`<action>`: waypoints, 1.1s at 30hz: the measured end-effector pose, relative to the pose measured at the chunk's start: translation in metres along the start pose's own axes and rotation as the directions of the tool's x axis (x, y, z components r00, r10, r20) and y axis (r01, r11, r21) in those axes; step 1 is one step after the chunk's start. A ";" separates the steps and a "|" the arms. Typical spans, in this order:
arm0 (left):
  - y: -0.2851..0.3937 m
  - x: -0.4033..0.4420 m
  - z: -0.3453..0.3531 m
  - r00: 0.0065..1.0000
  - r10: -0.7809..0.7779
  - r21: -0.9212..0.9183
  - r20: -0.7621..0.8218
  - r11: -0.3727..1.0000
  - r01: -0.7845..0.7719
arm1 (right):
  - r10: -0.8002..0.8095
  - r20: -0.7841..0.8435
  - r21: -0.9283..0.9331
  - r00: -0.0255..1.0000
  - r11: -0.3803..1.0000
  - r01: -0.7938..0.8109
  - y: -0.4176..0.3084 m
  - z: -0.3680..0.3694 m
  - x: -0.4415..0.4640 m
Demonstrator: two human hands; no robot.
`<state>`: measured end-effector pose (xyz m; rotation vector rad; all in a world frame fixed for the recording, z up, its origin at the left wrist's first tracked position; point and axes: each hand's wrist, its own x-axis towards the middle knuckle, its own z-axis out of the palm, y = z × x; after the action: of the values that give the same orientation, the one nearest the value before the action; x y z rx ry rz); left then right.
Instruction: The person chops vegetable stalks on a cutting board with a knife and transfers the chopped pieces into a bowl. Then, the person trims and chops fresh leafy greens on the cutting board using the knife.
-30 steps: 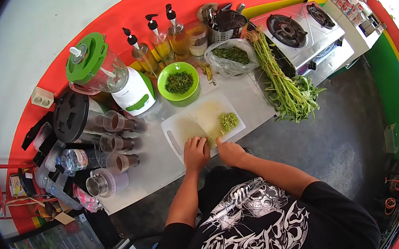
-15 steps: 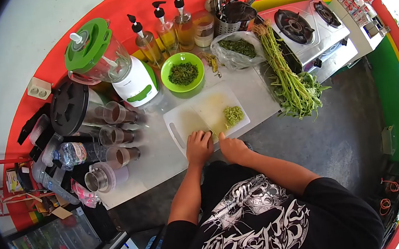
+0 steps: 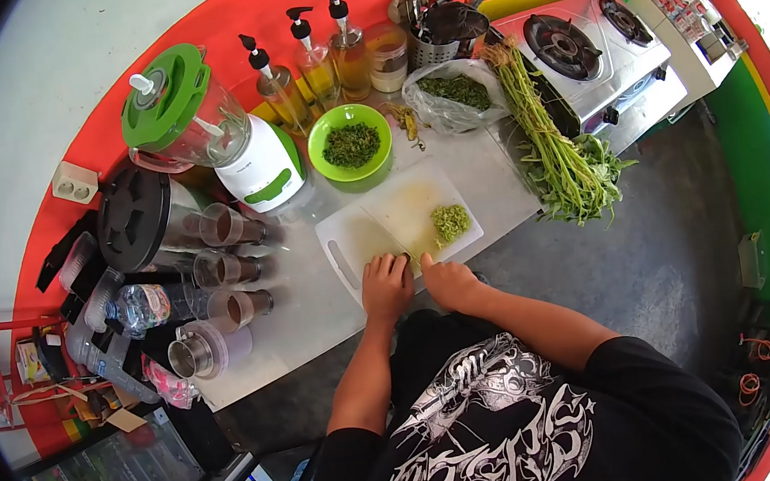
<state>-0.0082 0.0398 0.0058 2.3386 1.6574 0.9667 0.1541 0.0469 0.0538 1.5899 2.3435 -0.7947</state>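
At the cutting board point(image 3: 360, 234), near edge, grips a mostly hidden knife point(image 3: 415, 263) in closed right hand point(image 3: 450, 285); curls left hand point(image 3: 387, 286) beside it, cannot tell around what. See chopped greens point(image 3: 450, 224) on board's right.

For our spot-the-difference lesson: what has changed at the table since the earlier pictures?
Nothing was visibly taken up or let go; only the camera's view shifted slightly. The left hand and right hand stay at the cutting board, with chopped pile and bowl unmoved.

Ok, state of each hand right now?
Left hand: curled at the cutting board; whether holding anything cannot be told.
Right hand: closed; grip contents too unclear.
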 end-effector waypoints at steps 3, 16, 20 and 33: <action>-0.002 -0.001 0.000 1.000 -0.013 0.000 0.018 1.000 0.013 | -0.004 -0.014 -0.007 1.000 1.000 0.004 0.000 0.002 0.001; 0.001 0.000 0.000 0.999 -0.033 -0.005 0.026 0.999 0.033 | -0.014 -0.023 -0.064 1.000 0.998 0.012 -0.005 -0.005 0.005; 0.000 0.000 0.000 0.999 -0.046 -0.007 0.029 0.999 0.046 | -0.039 -0.060 -0.089 0.997 0.995 0.034 0.000 0.012 0.004; 0.001 -0.002 -0.003 0.999 -0.041 -0.048 0.035 0.998 0.042 | -0.061 -0.022 -0.014 0.998 0.998 0.061 0.003 0.004 0.008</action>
<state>-0.0093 0.0373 0.0074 2.2673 1.6436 0.9437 0.1532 0.0522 0.0461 1.5366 2.4179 -0.7761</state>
